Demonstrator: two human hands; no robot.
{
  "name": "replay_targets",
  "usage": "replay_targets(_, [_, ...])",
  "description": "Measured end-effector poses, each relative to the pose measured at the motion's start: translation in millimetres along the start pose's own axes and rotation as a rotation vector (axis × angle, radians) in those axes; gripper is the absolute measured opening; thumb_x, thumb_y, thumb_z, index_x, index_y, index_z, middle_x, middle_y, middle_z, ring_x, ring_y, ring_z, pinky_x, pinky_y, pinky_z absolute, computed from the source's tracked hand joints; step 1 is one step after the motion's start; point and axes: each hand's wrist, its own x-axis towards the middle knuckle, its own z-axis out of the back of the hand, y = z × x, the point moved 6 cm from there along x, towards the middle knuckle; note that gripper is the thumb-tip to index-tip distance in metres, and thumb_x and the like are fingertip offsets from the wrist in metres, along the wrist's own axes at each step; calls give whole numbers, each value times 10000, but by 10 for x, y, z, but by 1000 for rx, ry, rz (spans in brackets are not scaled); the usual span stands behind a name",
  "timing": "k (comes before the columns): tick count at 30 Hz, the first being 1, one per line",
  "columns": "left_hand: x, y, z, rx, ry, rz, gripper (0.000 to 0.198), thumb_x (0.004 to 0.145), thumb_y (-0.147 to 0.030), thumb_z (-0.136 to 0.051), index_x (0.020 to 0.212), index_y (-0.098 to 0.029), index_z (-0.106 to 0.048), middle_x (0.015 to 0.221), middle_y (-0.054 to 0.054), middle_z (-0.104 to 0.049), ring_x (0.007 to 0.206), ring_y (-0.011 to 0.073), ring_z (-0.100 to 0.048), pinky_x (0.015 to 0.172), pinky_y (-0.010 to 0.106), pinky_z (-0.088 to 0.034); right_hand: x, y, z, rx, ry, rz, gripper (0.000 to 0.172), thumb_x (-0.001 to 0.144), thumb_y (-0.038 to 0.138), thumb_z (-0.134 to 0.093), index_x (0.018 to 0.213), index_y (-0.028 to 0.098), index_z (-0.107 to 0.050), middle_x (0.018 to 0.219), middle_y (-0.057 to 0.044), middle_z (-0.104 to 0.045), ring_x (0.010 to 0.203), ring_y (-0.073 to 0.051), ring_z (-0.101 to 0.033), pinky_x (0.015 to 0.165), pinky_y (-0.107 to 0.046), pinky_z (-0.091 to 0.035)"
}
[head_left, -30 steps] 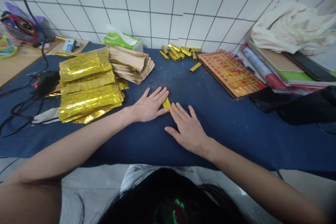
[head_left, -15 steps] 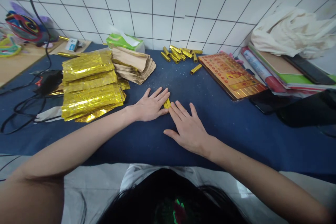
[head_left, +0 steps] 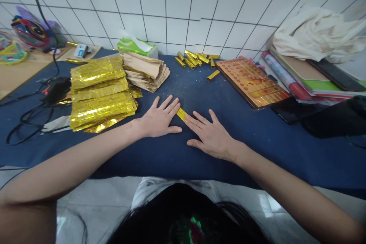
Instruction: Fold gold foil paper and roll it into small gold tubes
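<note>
A narrow folded strip of gold foil paper (head_left: 181,114) lies flat on the blue tablecloth (head_left: 160,156). My left hand (head_left: 160,118) rests open, palm down, its fingertips on the strip's upper left end. On the lower right end lie the fingertips of my right hand (head_left: 210,135), also flat with fingers spread. Both ends of the strip are partly hidden under the fingers. To the left of my left hand is a stack of gold foil sheets (head_left: 100,99). Beside that stack sits a pile of brown paper sheets (head_left: 145,70).
Several folded gold paper tubes (head_left: 197,59) lie near the tiled wall, with one single tube (head_left: 213,75) apart. An orange printed packet (head_left: 251,80) is at the right, by stacked books (head_left: 309,80) under a white cloth bag (head_left: 320,36). Black cables (head_left: 31,122) trail at left.
My hands have moved slightly apart along the strip, the left one leftward and the right one rightward. More of the gold strip shows between them.
</note>
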Motion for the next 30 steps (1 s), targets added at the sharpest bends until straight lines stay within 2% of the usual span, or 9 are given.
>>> replay_targets(3, [-81,-119,17,24,-44,-64,822,800,-661,-300,1402,-109,-219,1478,145,-156,1372,295,-60,1072,533,-30,2,-42,22,21,18,34,625,864,572,-298,1370,205,-303,1432,-66,-330,1334,-287,-229,1013,-644,-141])
replay_targets(7, [-113,-192,-41,-49,-12,-167,839,796,-672,-289,1417,-125,-156,1476,139,-169,1368,262,-129,1088,487,-75,0,-50,19,36,18,28,625,865,553,-324,1376,194,-290,1435,-78,-320,1337,-280,-226,1018,-631,-156])
replay_targets(14, [-28,58,-57,-63,21,-71,744,830,-622,-293,1417,-178,-177,1479,104,-176,1365,263,-144,1082,501,-74,-7,-25,16,34,-3,31,602,864,541,-344,1372,219,-303,1427,-70,-339,1332,-287,-237,1015,-641,-144])
replay_targets(19, [-193,-13,-29,-19,7,-11,790,821,-642,-279,1408,-119,-197,1468,124,-201,1360,285,-155,1069,529,-118,42,-127,65,32,-17,18,511,889,507,-320,1316,240,-401,1390,-41,-405,1322,-273,-267,1015,-640,-142])
replay_targets(24, [-445,-86,-52,0,1,13,779,818,-649,-273,1402,-136,-227,1463,117,-216,1354,286,-178,1066,529,-136,101,-228,110,38,-65,18,376,913,405,-350,1224,260,-504,1323,1,-491,1301,-241,-320,1033,-611,-137])
replay_targets(30, [-442,-86,-10,10,-25,26,716,835,-617,-296,1376,-148,-297,1441,116,-282,1341,283,-221,1065,531,-133,168,-196,146,48,-102,6,288,900,333,-409,1091,246,-606,1257,0,-559,1240,-235,-411,1040,-559,-159])
